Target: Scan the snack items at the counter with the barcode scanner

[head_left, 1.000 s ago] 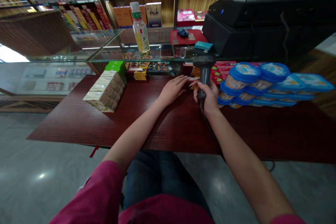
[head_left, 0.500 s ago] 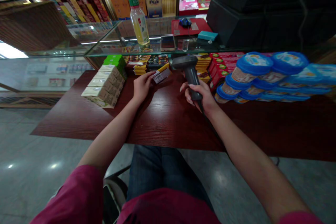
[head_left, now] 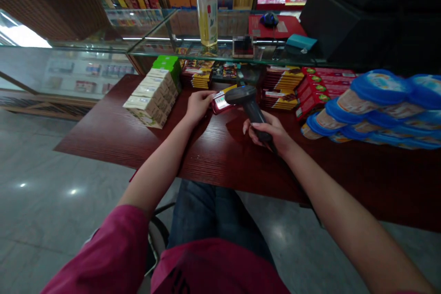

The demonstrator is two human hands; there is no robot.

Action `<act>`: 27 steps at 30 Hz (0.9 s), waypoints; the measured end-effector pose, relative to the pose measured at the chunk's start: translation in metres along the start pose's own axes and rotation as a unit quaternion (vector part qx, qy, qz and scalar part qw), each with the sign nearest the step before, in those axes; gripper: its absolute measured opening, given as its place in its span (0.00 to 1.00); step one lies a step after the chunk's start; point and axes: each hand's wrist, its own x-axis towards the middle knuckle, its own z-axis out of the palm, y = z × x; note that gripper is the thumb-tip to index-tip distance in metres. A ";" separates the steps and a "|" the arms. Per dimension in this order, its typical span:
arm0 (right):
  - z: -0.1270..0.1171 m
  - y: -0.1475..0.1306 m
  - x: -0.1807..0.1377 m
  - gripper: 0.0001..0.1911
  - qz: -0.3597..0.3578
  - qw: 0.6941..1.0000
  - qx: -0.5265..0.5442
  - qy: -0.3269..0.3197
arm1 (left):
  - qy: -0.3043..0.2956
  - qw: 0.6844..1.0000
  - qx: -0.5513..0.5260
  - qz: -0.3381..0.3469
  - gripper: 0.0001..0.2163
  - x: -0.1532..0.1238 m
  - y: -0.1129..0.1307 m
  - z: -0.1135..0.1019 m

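Note:
My left hand [head_left: 199,106] is closed on the left end of a small flat packet [head_left: 222,102], dark red and yellow with a white label facing me, held tilted over the brown counter [head_left: 203,156]. A bright patch shows on the label. My right hand [head_left: 270,132] wraps round the handle of a black barcode scanner [head_left: 253,109]. The scanner's head is close to the packet's right end and points left toward it; whether they touch I cannot tell. The scanner's cable is partly hidden by my right forearm.
Stacked cream cartons [head_left: 146,103] stand left of my left hand. Blue-lidded tubs [head_left: 377,87] and red boxes [head_left: 312,89] are piled at right. Yellow and dark packets [head_left: 280,78] lie behind. A bottle [head_left: 207,14] stands on the glass case [head_left: 165,41], near a mouse [head_left: 269,19].
The view has shifted and turned slightly. The scanner's head has come nearer to the packet, and a bright patch now shows on the label. Both hands keep their hold.

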 end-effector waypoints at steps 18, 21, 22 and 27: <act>0.004 -0.009 -0.001 0.15 -0.021 0.997 0.018 0.068 | 0.106 0.926 0.277 0.231 0.18 0.023 0.001 -0.050; 0.005 -0.010 -0.001 0.14 -0.013 0.996 0.026 0.080 | 0.096 0.927 0.294 0.211 0.23 0.029 -0.009 -0.048; 0.005 -0.011 -0.001 0.14 -0.010 0.996 0.027 0.082 | 0.097 0.928 0.296 0.203 0.25 0.031 -0.011 -0.047; 0.006 -0.012 -0.001 0.14 -0.006 0.996 0.032 0.080 | 0.100 0.928 0.310 0.183 0.28 0.035 -0.011 -0.038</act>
